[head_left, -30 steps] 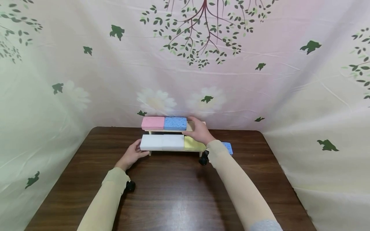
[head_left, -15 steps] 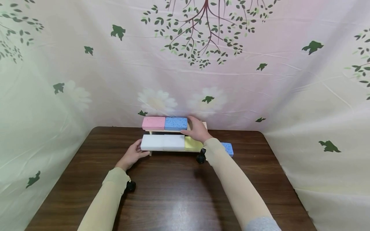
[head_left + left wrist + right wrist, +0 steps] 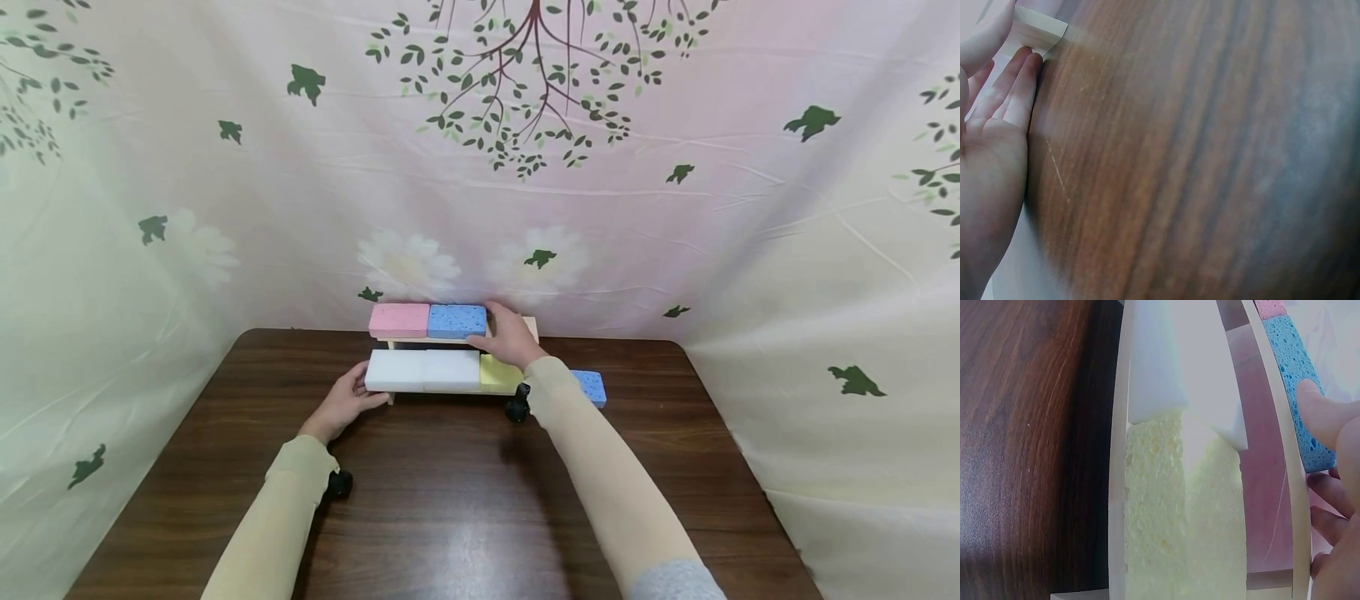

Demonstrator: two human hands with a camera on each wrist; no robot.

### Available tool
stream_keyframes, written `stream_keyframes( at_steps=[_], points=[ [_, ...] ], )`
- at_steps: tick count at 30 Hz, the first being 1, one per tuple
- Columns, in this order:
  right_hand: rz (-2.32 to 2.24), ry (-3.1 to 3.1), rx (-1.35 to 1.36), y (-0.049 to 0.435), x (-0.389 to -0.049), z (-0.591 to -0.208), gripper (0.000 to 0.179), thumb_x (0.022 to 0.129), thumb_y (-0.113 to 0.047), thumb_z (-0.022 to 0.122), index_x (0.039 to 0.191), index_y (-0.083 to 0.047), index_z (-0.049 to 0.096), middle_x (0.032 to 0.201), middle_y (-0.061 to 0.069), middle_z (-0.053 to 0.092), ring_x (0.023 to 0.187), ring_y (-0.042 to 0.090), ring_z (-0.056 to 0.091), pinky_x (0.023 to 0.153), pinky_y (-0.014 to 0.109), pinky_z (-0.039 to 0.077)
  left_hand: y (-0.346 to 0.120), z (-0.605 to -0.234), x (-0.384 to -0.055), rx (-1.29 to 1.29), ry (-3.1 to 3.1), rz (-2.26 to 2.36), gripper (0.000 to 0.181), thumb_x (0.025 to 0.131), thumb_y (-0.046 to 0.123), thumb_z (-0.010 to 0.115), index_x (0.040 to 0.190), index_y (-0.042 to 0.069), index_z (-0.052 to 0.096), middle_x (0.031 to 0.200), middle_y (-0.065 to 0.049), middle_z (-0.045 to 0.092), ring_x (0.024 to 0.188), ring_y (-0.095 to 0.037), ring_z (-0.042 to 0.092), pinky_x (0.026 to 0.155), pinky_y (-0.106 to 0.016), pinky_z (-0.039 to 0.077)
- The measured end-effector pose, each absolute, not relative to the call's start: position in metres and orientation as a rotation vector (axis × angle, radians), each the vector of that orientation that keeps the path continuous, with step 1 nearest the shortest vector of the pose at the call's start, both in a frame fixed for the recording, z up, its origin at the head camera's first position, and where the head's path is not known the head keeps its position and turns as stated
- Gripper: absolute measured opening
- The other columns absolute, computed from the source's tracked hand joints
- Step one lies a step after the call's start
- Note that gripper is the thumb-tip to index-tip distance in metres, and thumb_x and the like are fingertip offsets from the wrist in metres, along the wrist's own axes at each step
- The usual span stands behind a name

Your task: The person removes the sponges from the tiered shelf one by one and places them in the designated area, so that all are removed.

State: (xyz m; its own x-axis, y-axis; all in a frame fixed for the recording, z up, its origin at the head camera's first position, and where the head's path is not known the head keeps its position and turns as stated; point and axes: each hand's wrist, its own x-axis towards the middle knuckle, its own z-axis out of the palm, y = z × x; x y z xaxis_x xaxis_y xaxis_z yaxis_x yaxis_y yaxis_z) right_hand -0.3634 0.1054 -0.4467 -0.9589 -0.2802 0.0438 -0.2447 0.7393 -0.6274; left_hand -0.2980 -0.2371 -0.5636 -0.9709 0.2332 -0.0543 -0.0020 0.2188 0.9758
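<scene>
A two-tier wooden rack stands at the back of the table. Its upper tier carries a pink sponge and, against it, a blue sponge. My right hand grips this blue sponge's right end; in the right wrist view the thumb lies on its front face and curled fingers meet its end. Two white blocks and a yellow sponge fill the lower tier. At that tier's left end rests my left hand, fairly straight fingers touching the wood; some fingertips are hidden.
Another blue sponge lies on the brown table right of the rack, partly behind my right sleeve. A patterned cloth hangs close behind the rack and along both sides. Black wrist cameras sit under the forearms.
My right hand and forearm have shifted slightly left, the thumb coming further along the blue sponge's front. My left hand stays at the rack's end.
</scene>
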Motion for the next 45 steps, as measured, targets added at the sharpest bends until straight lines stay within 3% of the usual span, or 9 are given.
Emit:
stream_keyframes(
  at_steps=[28, 37, 45],
  points=[
    [-1.101, 2.902, -0.435, 0.104, -0.362, -0.447, 0.081, 0.095, -0.033, 0.081, 0.16, -0.006, 0.04, 0.162, 0.012, 0.046, 0.15, 0.032, 0.041, 0.123, 0.048, 0.035, -0.238, -0.564, -0.297, 0.241, 2.289, 1.857, 0.084, 0.096, 0.006, 0.077, 0.164, 0.005, 0.029, 0.158, -0.023, 0.047, 0.142, -0.036, 0.05, 0.108, -0.028, 0.05],
    [-1.185, 2.851, -0.444, 0.109, -0.357, -0.445, 0.082, 0.097, -0.034, 0.079, 0.162, -0.007, 0.037, 0.164, 0.012, 0.043, 0.148, 0.033, 0.044, 0.119, 0.049, 0.04, -0.237, -0.564, -0.298, 0.224, 2.264, 1.886, 0.084, 0.094, 0.001, 0.077, 0.163, 0.004, 0.03, 0.155, -0.025, 0.048, 0.139, -0.036, 0.052, 0.1, -0.022, 0.052],
    [-1.217, 2.822, -0.425, 0.115, -0.357, -0.445, 0.08, 0.098, -0.035, 0.077, 0.162, -0.01, 0.037, 0.166, 0.01, 0.04, 0.149, 0.033, 0.042, 0.118, 0.052, 0.041, -0.236, -0.564, -0.297, 0.21, 2.287, 1.859, 0.084, 0.095, 0.002, 0.078, 0.164, 0.005, 0.03, 0.157, -0.023, 0.047, 0.142, -0.037, 0.05, 0.107, -0.027, 0.051]
  ],
)
